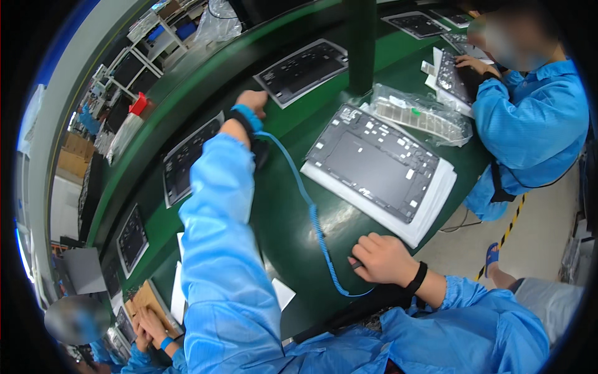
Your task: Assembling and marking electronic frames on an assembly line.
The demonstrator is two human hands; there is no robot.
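Left hand reaching, grip loosely curled, toward dark panel; right hand clenched on green bench beside grey laptop cover.

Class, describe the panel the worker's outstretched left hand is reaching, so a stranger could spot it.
Start at the dark green pillar on the green bench. Just left lies a dark panel on white backing, the left hand at its lower corner. Unlike the nearer panel stack, it sits on the conveyor.

Dark green desk showing under everything. Dark grey panel dotted with small white patches, lying on a white sheet stack beyond the right hand. Bright blue coiled cord running between both hands. Black wrist strap contrasting with light blue sleeves. Black-and-white printed sheet lying just past the left hand.
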